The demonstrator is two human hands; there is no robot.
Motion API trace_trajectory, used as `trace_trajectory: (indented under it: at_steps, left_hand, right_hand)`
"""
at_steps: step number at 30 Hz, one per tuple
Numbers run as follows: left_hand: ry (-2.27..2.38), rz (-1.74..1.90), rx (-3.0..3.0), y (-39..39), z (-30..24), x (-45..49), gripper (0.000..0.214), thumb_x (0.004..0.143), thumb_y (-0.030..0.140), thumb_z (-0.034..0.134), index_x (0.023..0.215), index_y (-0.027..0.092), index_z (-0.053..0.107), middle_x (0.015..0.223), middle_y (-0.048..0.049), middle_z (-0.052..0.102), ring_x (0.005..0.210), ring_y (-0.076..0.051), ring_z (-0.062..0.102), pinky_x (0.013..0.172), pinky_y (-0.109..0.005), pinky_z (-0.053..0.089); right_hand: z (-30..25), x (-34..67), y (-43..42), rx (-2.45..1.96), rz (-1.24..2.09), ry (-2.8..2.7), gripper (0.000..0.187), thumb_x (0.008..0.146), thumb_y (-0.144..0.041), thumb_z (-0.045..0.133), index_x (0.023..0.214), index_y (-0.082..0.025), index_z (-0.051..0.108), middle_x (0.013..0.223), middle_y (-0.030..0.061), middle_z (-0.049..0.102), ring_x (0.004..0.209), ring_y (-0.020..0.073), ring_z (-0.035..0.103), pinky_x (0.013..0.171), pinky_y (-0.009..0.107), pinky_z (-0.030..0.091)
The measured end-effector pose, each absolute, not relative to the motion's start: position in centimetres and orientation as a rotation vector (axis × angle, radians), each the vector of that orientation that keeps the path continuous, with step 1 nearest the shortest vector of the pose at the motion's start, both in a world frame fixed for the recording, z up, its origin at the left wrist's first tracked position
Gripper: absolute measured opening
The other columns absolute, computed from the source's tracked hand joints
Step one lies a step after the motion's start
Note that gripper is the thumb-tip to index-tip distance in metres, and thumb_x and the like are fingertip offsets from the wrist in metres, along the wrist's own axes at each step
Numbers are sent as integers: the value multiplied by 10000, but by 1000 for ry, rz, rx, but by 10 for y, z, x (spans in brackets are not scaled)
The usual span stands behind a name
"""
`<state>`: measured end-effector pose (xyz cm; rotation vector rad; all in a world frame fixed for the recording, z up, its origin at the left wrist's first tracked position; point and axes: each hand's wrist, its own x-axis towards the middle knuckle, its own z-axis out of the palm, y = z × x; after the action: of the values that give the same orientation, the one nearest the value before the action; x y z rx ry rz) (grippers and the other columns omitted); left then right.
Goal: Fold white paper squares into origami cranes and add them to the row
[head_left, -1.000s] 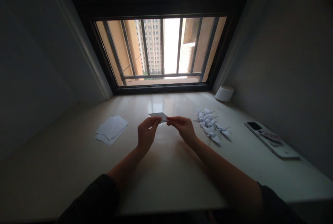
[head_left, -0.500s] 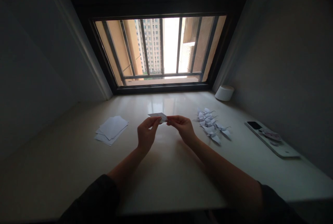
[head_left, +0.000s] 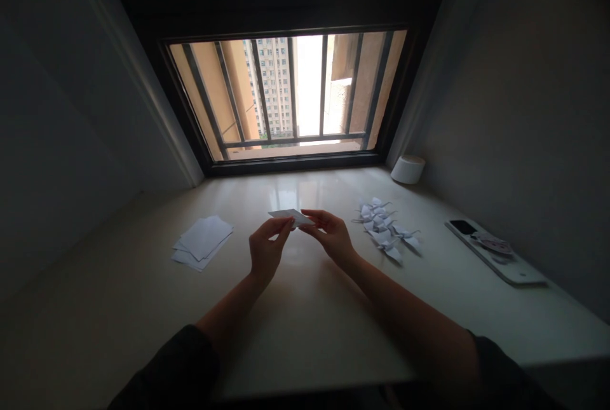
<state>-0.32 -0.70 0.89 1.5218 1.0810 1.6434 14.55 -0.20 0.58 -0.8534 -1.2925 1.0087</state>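
Holding a small folded piece of white paper (head_left: 290, 216) just above the tabletop (head_left: 305, 308), we pinch it from both sides: our left hand (head_left: 265, 250) has thumb and fingertips closed on its near left edge, and our right hand (head_left: 332, 237) grips its right end the same way, so both hands are narrowed onto the one sheet. The paper sits in the air at the middle of the view, between us and the barred window (head_left: 290, 92), and it looks flat and roughly triangular, with only a few folds in it, so we judge this piece to be at an early stage. To the right, near our right forearm, lies a cluster of finished folded paper cranes (head_left: 385, 229), which suggests several are already made. To the left, well apart from our hands, a loose stack of flat white sheets (head_left: 203, 240) is untouched, so more appear to be left. Farther right a dark phone (head_left: 464, 228) rests on a flat white device (head_left: 505, 262), and a small white round object (head_left: 408, 170) stands by the window corner. We can read no brand, label or writing anywhere; the light is too dim and the things too small.
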Motion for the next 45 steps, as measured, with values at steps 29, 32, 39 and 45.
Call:
trace_trajectory:
  at_steps: [29,32,39,45]
  left_hand:
    - [1040,1568,1516,-5,8,-4,365,680,290,727,947,214,490,837,-34,713,766,-192,688,735,-330,542]
    - [978,1553,1398,-5,9,-3,423,660,294,742,931,220,426,770,-22,717,724,-190,690,710,-324,535]
    - [905,1492,1273,-4,18,-3,530,650,288,752,1055,223,415,668,6,704,682,-186,687,690,-296,518]
    - [888,1425,1283,-3,22,-6,675,682,311,726,1261,188,402,703,-27,717,700,-199,687,749,-336,516]
  right_hand:
    - [-3,137,-1,-747,1222,-1075,358,605,-321,773,940,-229,690,672,-23,651,656,138,603,701,301,485]
    - [-2,137,-2,-749,1227,-1080,351,609,-303,774,941,-226,689,664,-29,639,639,123,581,676,282,468]
    - [0,138,-1,-768,1259,-1032,342,585,-275,789,911,-224,699,596,-50,598,590,103,537,645,267,427]
    - [-1,141,2,-796,1260,-997,367,558,-275,798,910,-229,704,575,-58,584,576,102,531,647,274,427]
